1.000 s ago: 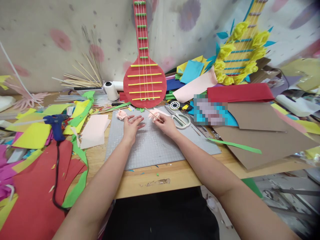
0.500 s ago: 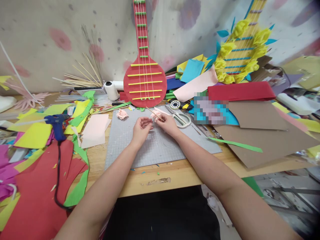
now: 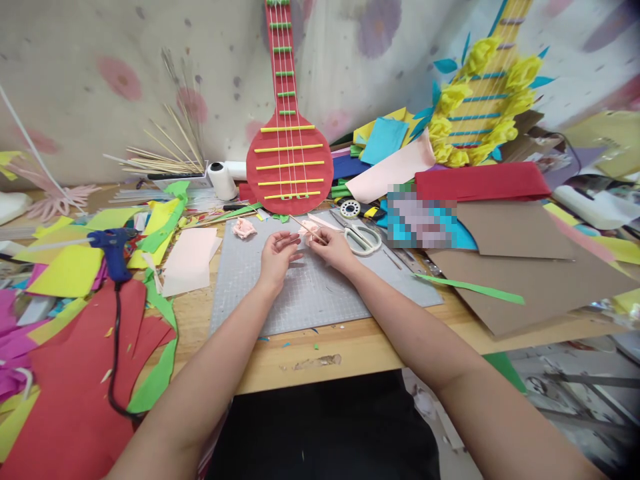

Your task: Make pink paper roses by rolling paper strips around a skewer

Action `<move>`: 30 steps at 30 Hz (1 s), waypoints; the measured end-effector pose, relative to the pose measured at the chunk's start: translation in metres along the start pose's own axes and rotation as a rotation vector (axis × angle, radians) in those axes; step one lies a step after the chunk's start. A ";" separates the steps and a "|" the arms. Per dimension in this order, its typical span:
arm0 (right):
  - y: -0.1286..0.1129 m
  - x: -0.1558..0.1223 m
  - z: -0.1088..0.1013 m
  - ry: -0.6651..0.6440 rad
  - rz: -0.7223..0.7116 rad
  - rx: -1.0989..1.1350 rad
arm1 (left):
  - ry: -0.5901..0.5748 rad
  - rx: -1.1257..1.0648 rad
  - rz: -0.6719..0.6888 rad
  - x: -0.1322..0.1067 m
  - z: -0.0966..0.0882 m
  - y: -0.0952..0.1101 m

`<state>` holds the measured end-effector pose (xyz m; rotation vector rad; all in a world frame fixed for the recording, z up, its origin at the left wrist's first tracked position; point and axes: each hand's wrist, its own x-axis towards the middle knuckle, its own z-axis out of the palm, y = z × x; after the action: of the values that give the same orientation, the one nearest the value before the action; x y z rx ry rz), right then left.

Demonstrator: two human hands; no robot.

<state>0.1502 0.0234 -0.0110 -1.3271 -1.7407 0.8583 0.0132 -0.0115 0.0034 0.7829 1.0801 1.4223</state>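
Note:
A thin wooden stick (image 3: 305, 228) is pinched in the fingers of my right hand (image 3: 332, 249), slanting up to the left. Just behind the stick sits a pale pink crepe paper rose (image 3: 309, 231), partly covered by my fingers; I cannot tell if the hand also touches it. My left hand (image 3: 279, 259) hovers over the grey cutting mat (image 3: 320, 300), fingers apart and holding nothing. Another pink paper rose (image 3: 244, 229) lies at the mat's far left. Scissors with pale handles (image 3: 363, 240) rest close to the right of my right hand.
A red paper lute (image 3: 290, 163) leans at the back, a yellow flowered one (image 3: 477, 110) farther right. At left are a blue glue gun (image 3: 114, 253), pink paper sheets (image 3: 190, 262) and red paper (image 3: 85, 373). Brown cardboard (image 3: 525, 280) covers the right side.
My left hand has moved slightly left, away from my right hand. The right hand keeps hold of the stick in nearly the same spot.

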 end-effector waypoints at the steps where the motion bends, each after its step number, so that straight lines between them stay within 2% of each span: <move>1: 0.001 0.000 0.001 0.000 -0.011 -0.012 | -0.001 -0.014 -0.013 0.000 0.000 0.001; 5: 0.001 -0.003 0.001 0.001 -0.047 -0.119 | 0.005 -0.085 -0.069 0.001 -0.001 0.004; 9: -0.006 -0.008 0.000 0.025 -0.069 -0.320 | 0.040 -0.150 -0.128 -0.001 0.001 0.009; 14: -0.017 -0.012 0.002 0.037 -0.124 -0.529 | 0.043 -0.149 -0.189 -0.003 0.003 0.009; 16: -0.020 -0.013 0.003 0.020 -0.144 -0.571 | 0.061 -0.071 -0.139 -0.003 0.002 0.007; 19: -0.022 -0.015 0.004 -0.002 -0.167 -0.587 | 0.104 0.136 0.079 -0.001 0.000 0.002; 23: -0.021 -0.015 0.002 -0.015 -0.200 -0.556 | 0.075 0.335 0.310 0.004 -0.004 -0.006; 27: -0.021 -0.016 0.000 -0.033 -0.218 -0.516 | 0.047 0.370 0.377 0.008 -0.007 -0.010; 30: -0.022 -0.016 0.001 -0.019 -0.210 -0.488 | 0.084 0.302 0.302 0.011 -0.008 -0.011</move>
<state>0.1417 0.0024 0.0046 -1.4024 -2.1465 0.3372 0.0079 -0.0027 -0.0108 1.1496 1.3016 1.5738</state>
